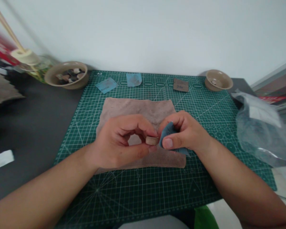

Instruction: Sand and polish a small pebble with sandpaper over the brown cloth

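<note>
Between the thumb and fingers of my left hand (126, 141) is a small tan piece (152, 140) with a rounded edge; I cannot make out its material. My right hand (183, 132) pinches a folded blue piece of sandpaper (167, 132), which is against or very close to the tan piece's right end. Both hands are above a brownish-grey cloth (143, 106) spread on a green cutting mat (157, 190).
Along the back of the mat are two blue sandpaper squares (134, 79) and a brown one (180, 85). A bowl (79, 83) of dark and light stones stands back left, another bowl (218, 83) back right. A clear plastic bag (259, 127) lies right, a reed diffuser (26, 56) left.
</note>
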Demonstrator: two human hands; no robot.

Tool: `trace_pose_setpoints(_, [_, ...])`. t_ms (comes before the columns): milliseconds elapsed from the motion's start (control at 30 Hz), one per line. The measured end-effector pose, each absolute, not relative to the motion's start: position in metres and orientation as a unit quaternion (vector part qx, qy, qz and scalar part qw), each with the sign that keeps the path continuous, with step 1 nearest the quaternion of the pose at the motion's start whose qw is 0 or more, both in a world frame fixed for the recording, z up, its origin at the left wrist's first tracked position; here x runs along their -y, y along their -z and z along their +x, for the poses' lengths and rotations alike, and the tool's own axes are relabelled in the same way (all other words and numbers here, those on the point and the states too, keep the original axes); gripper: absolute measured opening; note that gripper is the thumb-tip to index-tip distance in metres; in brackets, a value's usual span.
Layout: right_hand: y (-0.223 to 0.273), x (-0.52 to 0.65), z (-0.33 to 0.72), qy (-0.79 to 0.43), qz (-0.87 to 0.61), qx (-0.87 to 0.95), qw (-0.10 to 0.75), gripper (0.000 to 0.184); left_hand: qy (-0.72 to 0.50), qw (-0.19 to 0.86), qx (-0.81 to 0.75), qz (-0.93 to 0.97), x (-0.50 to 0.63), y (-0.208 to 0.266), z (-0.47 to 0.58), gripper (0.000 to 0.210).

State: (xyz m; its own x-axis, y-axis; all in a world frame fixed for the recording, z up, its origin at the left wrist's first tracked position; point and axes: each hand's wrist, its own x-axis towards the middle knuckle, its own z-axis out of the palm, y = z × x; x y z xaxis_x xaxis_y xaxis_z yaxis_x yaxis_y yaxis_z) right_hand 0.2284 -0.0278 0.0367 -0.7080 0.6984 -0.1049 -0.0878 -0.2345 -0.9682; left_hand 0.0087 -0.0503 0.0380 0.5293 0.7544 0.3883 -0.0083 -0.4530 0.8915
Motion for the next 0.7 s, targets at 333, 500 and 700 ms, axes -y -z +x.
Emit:
trace_pose_setpoints(333, [-0.031,0.027,0.225,-0.671,-0.323,0.622,0.24,0.03,-0.375,0.294,-0.261,0.84,0.045,-0.042,0.015,0.018])
trace_pose_setpoints(500, [-0.033,0.028,0.223,-0.636,-0.328,0.656,0.239,0.031,-0.373,0.24,-0.252,0.861,0.045,-0.037,0.014,0.014])
trace_pose_setpoints(700, [-0.036,0.028,0.222,-0.557,-0.386,0.692,0.248,0.032,-0.34,0.156,-0.273,0.886,0.046,-0.029,0.011,0.014])
